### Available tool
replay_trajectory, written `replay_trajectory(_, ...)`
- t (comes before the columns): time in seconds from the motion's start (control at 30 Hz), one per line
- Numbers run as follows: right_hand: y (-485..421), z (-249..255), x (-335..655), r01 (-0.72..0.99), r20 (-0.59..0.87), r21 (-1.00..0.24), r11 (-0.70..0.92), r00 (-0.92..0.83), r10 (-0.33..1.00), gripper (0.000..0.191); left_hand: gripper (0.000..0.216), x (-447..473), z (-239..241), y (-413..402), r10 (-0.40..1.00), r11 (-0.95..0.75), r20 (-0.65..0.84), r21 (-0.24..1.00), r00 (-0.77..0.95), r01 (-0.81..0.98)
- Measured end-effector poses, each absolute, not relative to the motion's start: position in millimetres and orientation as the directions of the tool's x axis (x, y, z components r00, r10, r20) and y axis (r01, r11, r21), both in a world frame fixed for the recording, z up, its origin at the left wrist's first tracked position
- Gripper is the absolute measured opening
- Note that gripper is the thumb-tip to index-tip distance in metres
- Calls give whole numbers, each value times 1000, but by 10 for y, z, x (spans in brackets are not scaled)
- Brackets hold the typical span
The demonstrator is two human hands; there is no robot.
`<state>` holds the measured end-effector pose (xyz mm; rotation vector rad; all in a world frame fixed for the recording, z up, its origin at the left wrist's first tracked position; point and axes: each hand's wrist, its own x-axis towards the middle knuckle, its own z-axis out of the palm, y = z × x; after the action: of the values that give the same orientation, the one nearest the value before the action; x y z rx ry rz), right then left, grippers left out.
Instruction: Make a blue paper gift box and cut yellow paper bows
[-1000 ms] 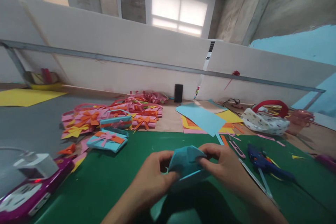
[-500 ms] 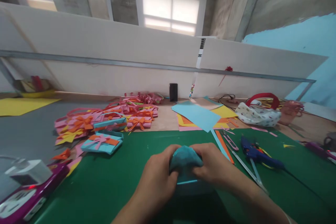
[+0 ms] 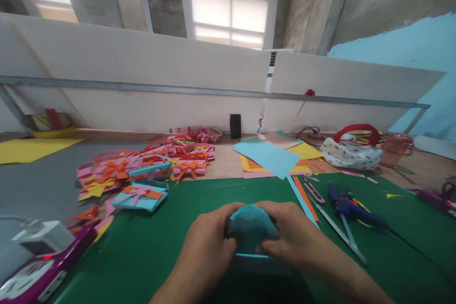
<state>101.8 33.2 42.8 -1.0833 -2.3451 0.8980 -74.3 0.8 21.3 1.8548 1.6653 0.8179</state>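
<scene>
Between my two hands is a folded light-blue paper piece [image 3: 252, 230], its top bulging into a curve and a bright straight edge along its lower side. My left hand [image 3: 210, 240] grips its left side, thumb on the near face and fingers behind. My right hand [image 3: 287, 230] grips the right side the same way. The lower part lies in dark shadow, so its full shape is hard to make out. On the green mat [image 3: 149, 256] beyond my left hand sits a finished-looking blue paper bag [image 3: 142, 195] with an orange band and pink bow.
Pink paper bags [image 3: 131, 166] are heaped at the back left. A blue glue gun [image 3: 352, 209], a utility knife [image 3: 314, 192] and paper strips [image 3: 302, 199] lie on the right. Coloured sheets [image 3: 267, 152] are behind, and a purple power strip [image 3: 46, 266] is at the left.
Both hands and the blue paper have come slightly lower and nearer. More of the paper's curved face shows between the thumbs. The grip is kept.
</scene>
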Motion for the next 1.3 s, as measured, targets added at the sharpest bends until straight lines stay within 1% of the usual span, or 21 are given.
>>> replay_trajectory(0.13, 302, 502, 1043, 540, 100, -700, 468, -575, 812, 27, 64, -698, 256, -40, 996, -20, 86, 553, -33, 833)
replay_trajectory(0.2, 284, 486, 1016, 559, 128, -677, 479, -551, 824, 28, 67, -663, 276, -56, 996, -8, 86, 495, -40, 869)
replay_trajectory(0.3, 252, 421, 945, 585, 184, -636, 504, -519, 835, 22, 75, -623, 279, -65, 997, -37, 76, 484, 0, 874)
replay_trajectory(0.37, 248, 380, 914, 590, 219, -625, 511, -496, 840, 21, 72, -631, 266, -63, 998, -41, 64, 530, 7, 847)
replay_trajectory(0.43, 270, 350, 913, 593, 254, -624, 509, -462, 850, 23, 60, -675, 237, -53, 999, -40, 48, 673, 10, 739)
replay_trajectory(0.47, 288, 339, 922, 591, 270, -632, 502, -439, 857, 23, 53, -704, 213, -45, 999, -44, 39, 779, 22, 626)
replay_trajectory(0.53, 329, 322, 946, 574, 309, -666, 477, -370, 876, 20, 55, -752, 140, -23, 999, -27, 13, 934, 41, 356)
replay_trajectory(0.57, 345, 316, 957, 558, 324, -689, 463, -334, 885, 17, 62, -763, 92, -10, 999, -17, 7, 973, 41, 230)
replay_trajectory(0.67, 355, 304, 989, 498, 307, -754, 428, -310, 900, 17, 76, -729, -69, 31, 994, 24, -24, 1000, 106, 1)
replay_trajectory(0.73, 342, 299, 1061, 464, 243, -782, 416, -388, 889, 32, 64, -680, -153, 60, 978, 39, -20, 995, 210, -87)
replay_trajectory(0.8, 353, 277, 1243, 448, 195, -792, 414, -458, 867, 51, 49, -648, -193, 86, 961, 58, -25, 992, 275, -114)
replay_trajectory(0.83, 380, 251, 1388, 461, 193, -784, 415, -455, 869, 55, 45, -644, -196, 95, 963, 64, -32, 992, 269, -111)
replay_trajectory(0.87, 423, 210, 1569, 492, 216, -764, 417, -414, 884, 52, 44, -646, -192, 101, 970, 68, -42, 992, 240, -102)
replay_trajectory(0.9, 482, 154, 1780, 580, 259, -704, 410, -328, 908, 47, 45, -653, -183, 104, 979, 69, -49, 993, 198, -95)
replay_trajectory(0.93, 553, 82, 2012, 701, 336, -592, 397, -232, 913, 43, 47, -662, -173, 104, 986, 68, -53, 993, 156, -93)
replay_trajectory(1.0, 707, -95, 2482, 924, 471, -281, 259, -102, 876, 42, 51, -674, -163, 99, 994, 68, -58, 993, 95, -99)
replay_trajectory(1.03, 779, -190, 2692, 974, 474, -128, 188, -106, 874, 42, 52, -675, -163, 95, 995, 67, -59, 992, 76, -108)
replay_trajectory(1.07, 841, -280, 2870, 992, 450, -16, 127, -107, 887, 43, 54, -672, -166, 90, 997, 65, -58, 991, 58, -115)
replay_trajectory(1.17, 969, -468, 3158, 990, 294, 128, 62, -98, 951, 48, 56, -655, -171, 72, 999, 49, -48, 993, 19, -110)
replay_trajectory(1.23, 1029, -504, 3182, 987, 249, 154, 53, -90, 964, 47, 56, -654, -156, 58, 999, 39, -39, 995, 4, -87)
replay_trajectory(1.3, 1085, -479, 3150, 986, 249, 151, 76, -112, 962, 39, 51, -665, -129, 44, 1000, 26, -26, 997, -7, -66)
